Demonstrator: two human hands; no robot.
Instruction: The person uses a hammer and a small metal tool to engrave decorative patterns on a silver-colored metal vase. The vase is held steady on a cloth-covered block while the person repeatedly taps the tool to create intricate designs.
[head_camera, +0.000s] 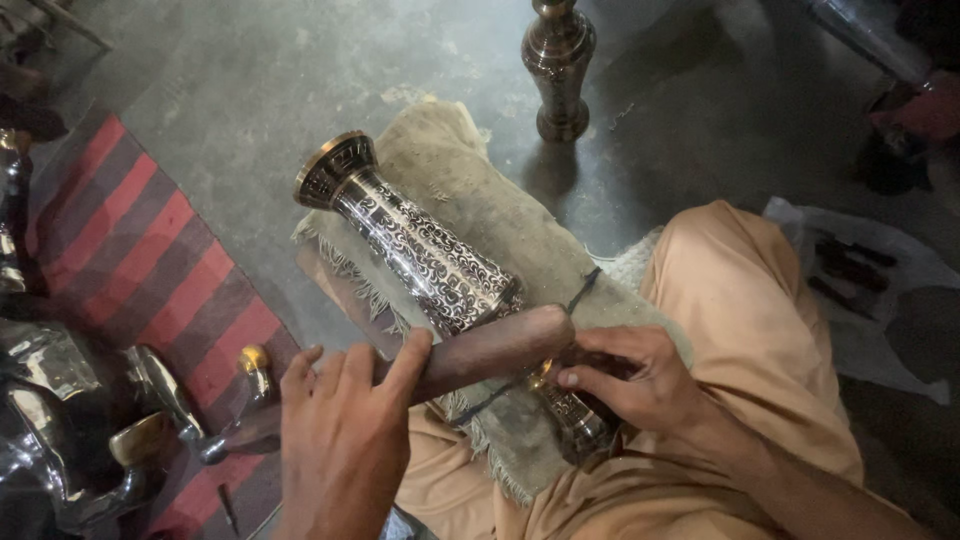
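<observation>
Vase (420, 250) lies tilted on a cloth (500, 210) over the lap, rim up-left. Left hand (345, 440), palm down, fingers curled, grips a wooden mallet (490, 350) laid across the vase. Right hand (630, 375) pinches a small tool against its lower end.

A dark engraved metal vase (558, 62) stands upright on the grey concrete floor (250, 90). A red-and-black striped rug (150, 260) lies at left, bearing shiny curved metal pieces (60, 420). Dark slim tools (848, 268) rest on a white sheet (900, 330) at right
</observation>
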